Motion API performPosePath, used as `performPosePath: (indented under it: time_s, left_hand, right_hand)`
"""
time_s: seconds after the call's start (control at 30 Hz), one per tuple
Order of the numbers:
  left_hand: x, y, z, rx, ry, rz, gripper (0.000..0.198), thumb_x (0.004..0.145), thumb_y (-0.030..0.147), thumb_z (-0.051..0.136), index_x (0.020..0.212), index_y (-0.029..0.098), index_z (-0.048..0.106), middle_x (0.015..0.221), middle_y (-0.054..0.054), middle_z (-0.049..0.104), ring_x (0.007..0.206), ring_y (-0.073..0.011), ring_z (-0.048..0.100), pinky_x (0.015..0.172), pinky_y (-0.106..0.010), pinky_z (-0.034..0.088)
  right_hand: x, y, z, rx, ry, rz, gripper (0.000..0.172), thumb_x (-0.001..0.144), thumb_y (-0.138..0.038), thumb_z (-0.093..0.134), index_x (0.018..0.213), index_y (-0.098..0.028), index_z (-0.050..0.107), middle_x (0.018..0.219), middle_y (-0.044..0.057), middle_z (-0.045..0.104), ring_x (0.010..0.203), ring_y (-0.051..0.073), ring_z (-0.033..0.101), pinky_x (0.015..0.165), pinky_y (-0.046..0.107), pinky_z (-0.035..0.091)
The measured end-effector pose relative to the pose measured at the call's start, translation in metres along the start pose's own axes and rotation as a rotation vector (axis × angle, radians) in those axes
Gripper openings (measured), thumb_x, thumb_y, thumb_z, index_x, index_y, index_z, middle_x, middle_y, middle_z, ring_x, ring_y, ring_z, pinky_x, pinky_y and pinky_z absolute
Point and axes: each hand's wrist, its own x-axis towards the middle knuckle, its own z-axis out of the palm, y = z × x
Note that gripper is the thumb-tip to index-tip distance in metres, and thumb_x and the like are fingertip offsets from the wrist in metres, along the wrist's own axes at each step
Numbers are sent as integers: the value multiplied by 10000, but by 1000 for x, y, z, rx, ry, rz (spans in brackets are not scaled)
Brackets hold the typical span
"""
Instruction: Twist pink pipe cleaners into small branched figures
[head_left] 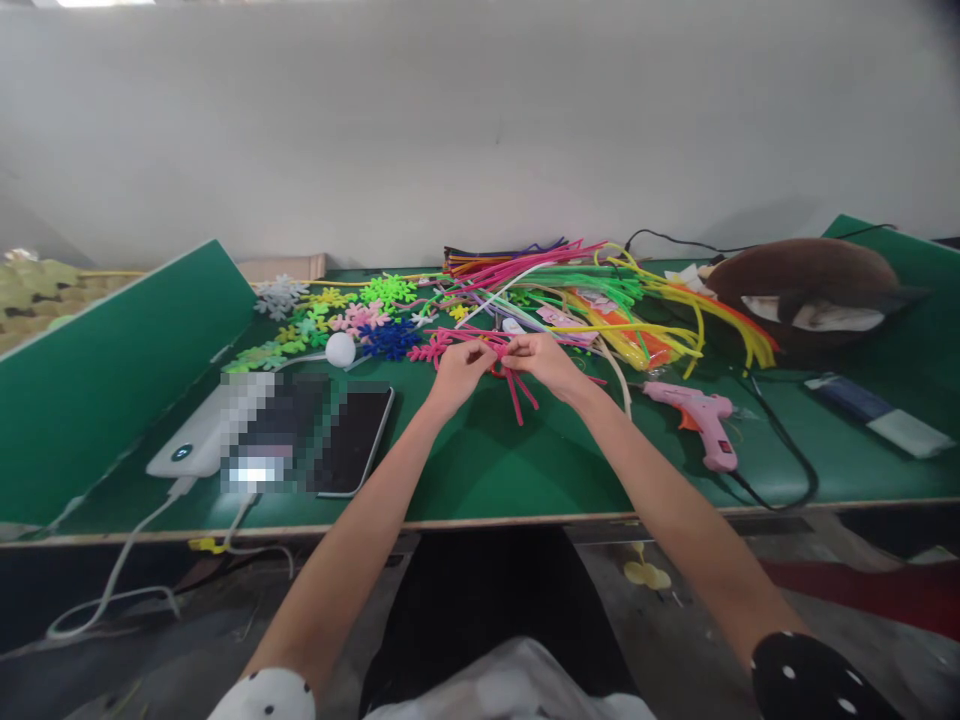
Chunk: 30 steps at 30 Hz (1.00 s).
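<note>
My left hand (pixel 463 368) and my right hand (pixel 538 360) meet above the middle of the green table, each with its fingers pinched on hot-pink pipe cleaners (pixel 517 398). Some of the pink stems hang down between my hands toward the table's front. Just left of my left hand lies a pink snowflake shape (pixel 430 349) made of the same fuzzy stems. A bit of orange-red shows under my fingertips, too small to name. Behind my hands spreads a pile of loose pipe cleaners in many colours (pixel 540 275).
Finished-looking snowflake shapes (pixel 386 290) lie at the back left, near a white ball (pixel 340 350). Phones (pixel 356 440) and a white power bank (pixel 202 440) with cables sit front left. A pink glue gun (pixel 701 415), its cord trailing, lies right. Green side panels (pixel 135 370) bound the table.
</note>
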Motion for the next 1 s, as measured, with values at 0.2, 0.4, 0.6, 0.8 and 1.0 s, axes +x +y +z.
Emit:
performPosePath:
  time_s: [0.2,0.4,0.6,0.8,1.0]
  left_hand:
    - [-3,-1,7,-179,74,-47,203,649,303,675,754,130,657,628,-7,612,529,-85,503,514,-218,403]
    - [-4,-2,10,-269,119,-73,159,631,280,690,660,124,670,603,3,612,589,-100,541,611,-246,457]
    - [-3,-7,10,-107,76,-4,209,727,288,586,599,131,638,546,7,560,588,-120,529,573,-240,440]
    - [-2,-6,9,-22,89,70,222,727,254,567,539,136,578,512,23,501,526,-88,462,539,-216,393]
    - [-5,0,12,-239,41,2,195,711,306,603,627,131,609,587,6,570,580,-102,528,624,-254,463]
  right_hand:
    - [-1,-2,1,-20,59,-44,205,629,-312,681,596,-153,556,560,-12,549,553,99,497,580,257,405]
    - [1,1,3,61,81,-46,208,663,-327,675,719,-173,546,628,1,585,590,125,566,601,283,471]
    - [2,4,6,-25,108,-105,163,705,-310,622,676,-183,523,623,0,571,582,132,566,595,293,476]
    - [1,1,6,-67,114,-117,150,727,-304,584,661,-184,523,586,-2,559,563,127,541,590,280,440]
    - [2,3,5,12,128,-149,124,732,-271,557,653,-191,504,569,-24,517,554,109,505,594,265,412]
